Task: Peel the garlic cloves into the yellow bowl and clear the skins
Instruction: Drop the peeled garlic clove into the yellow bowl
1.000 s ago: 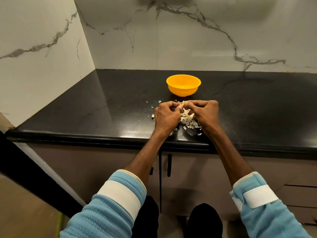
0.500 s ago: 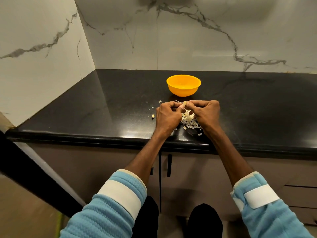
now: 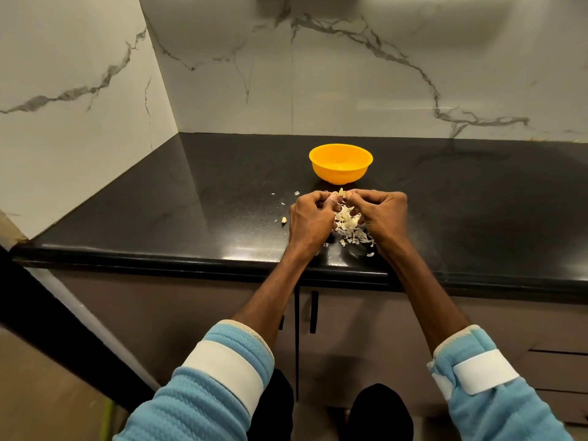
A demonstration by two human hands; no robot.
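Observation:
A small pale garlic clove (image 3: 341,193) is pinched between the fingertips of my left hand (image 3: 310,219) and my right hand (image 3: 383,214), both curled and raised just above the black counter (image 3: 203,198). Under and between the hands lies a heap of whitish garlic skins (image 3: 348,229). The yellow bowl (image 3: 340,167) stands upright a short way behind the hands; what it holds cannot be made out. One loose clove piece (image 3: 284,221) lies on the counter left of my left hand.
Small skin flakes (image 3: 297,193) are scattered left of the bowl. Marble walls (image 3: 350,74) close off the counter at the back and left. The counter's front edge (image 3: 159,261) runs just under my wrists, with cabinet doors (image 3: 313,311) below.
Both hands stay in place, with only slight finger movement on the clove. The skin heap and bowl have not moved.

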